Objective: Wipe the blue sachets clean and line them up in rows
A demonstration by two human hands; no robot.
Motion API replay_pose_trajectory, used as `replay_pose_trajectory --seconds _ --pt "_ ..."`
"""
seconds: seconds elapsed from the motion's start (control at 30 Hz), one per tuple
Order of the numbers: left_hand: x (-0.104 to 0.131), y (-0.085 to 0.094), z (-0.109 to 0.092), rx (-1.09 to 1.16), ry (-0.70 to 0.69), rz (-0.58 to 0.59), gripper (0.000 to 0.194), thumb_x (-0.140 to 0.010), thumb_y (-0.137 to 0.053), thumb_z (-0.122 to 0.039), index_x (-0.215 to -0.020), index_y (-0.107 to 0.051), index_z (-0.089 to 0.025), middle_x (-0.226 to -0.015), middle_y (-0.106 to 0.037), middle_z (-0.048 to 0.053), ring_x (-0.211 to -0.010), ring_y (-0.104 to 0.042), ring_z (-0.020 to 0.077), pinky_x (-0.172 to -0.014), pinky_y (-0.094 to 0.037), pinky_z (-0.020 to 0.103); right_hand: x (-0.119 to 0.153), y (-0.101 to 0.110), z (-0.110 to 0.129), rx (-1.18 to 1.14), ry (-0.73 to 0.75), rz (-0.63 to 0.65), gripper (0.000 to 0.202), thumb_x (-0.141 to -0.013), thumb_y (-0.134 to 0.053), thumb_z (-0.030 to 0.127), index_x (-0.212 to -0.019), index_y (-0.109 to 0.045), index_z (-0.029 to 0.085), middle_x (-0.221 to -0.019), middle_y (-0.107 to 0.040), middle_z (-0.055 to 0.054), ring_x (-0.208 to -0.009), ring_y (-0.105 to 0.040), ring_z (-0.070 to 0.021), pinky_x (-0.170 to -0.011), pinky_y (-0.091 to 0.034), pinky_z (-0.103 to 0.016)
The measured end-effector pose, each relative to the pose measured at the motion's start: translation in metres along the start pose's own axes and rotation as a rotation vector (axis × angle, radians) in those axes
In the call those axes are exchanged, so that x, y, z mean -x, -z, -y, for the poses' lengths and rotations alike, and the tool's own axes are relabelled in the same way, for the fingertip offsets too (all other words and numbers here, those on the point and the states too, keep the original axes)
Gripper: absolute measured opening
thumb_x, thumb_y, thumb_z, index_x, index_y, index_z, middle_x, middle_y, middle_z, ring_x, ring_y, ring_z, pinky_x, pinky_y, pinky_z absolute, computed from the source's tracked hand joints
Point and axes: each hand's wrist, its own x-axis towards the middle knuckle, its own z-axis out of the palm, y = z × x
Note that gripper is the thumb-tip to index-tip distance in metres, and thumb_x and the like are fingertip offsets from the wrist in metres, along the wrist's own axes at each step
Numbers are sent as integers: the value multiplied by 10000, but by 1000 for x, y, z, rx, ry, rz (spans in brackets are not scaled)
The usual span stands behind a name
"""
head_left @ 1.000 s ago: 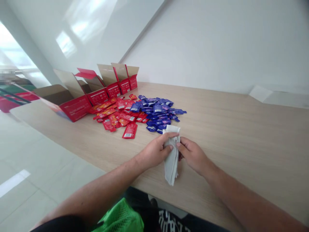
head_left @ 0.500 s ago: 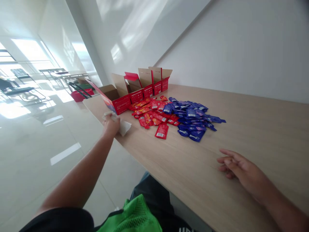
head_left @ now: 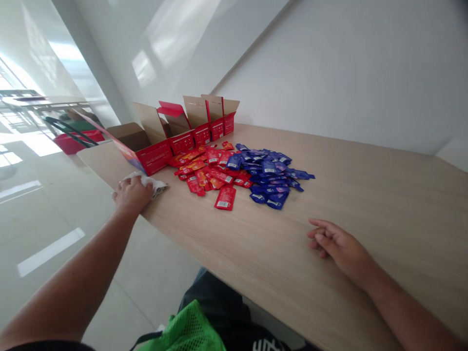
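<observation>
Left hand [head_left: 132, 195] was palm down at the left edge of the surface [head_left: 369, 195], fingers bent over a bunched white cloth [head_left: 158, 185] and keeping hold of it; grip tightness under the palm couldn't be told. Cloth lay against the surface, partly covered by the hand, one end sticking out to the right, just in front of the nearest open red box [head_left: 155, 156]. Right hand [head_left: 338, 246] was half open, fingers loosely curled, holding nothing, above or on the surface, contact unclear; nearest things to it were the blue pouches [head_left: 270, 178], lying in a heap up and to its left. Red and orange pouches [head_left: 204, 170] were heaped beside the blue ones, the two piles touching, with a single red pouch [head_left: 225, 198] at the near side. More red boxes [head_left: 199, 134] stood in a row behind, flaps up. White wall [head_left: 347, 73] rose at the back.
</observation>
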Motion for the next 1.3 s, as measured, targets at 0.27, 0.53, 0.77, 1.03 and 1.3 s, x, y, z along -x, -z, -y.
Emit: replay_pose_trajectory --seconds 0.27,0.53,0.77,1.03,1.3 --pt "66 12 -142 210 -546 -3 398 -901 -552 -412 -1249 -595 -222 -1241 -628 89 -1209 -558 276 -1087 -406 396 -9 -4 3 -56 -10 -18 504 -909 -601 443 -1359 -520 232 -1171 -632 -110 -917 -685 -213 -593 -589 -299" --pt "106 -17 -298 368 -948 341 406 -915 -557 -422 -1261 -584 -210 -1259 -614 86 -1215 -563 248 -1072 -428 371 -36 -13 34 -140 -181 -89 561 -842 -633 240 -1384 -494 200 -1349 -575 -148 -999 -674 -219 -637 -596 -278" --pt "123 -71 -318 217 -787 309 530 -870 -601 -571 -1259 -578 -211 -1177 -565 128 -1144 -564 309 -996 -457 444 -73 -27 51 -398 -230 -161 598 -851 -641 221 -1419 -456 232 -1437 -505 -154 -1117 -633 -228 -722 -618 -298" --pt "141 -79 -316 138 -853 310 690 -899 -527 -630 -1511 -400 -338 -1314 -516 134 -1241 -501 352 -1030 -412 492 -129 -49 69 -461 -212 -205 520 -858 -614 168 -1346 -484 293 -1195 -668 -44 -933 -680 -156 -680 -595 -256" --pt "158 -77 -322 202 -868 347 719 -893 -543 -592 -1519 -384 -277 -1366 -500 153 -1283 -475 349 -1068 -377 500 -159 -53 62 -406 -247 -245 304 -923 -569 224 -1225 -535 237 -722 -596 42 -456 -502 -73 -380 -355 -165"
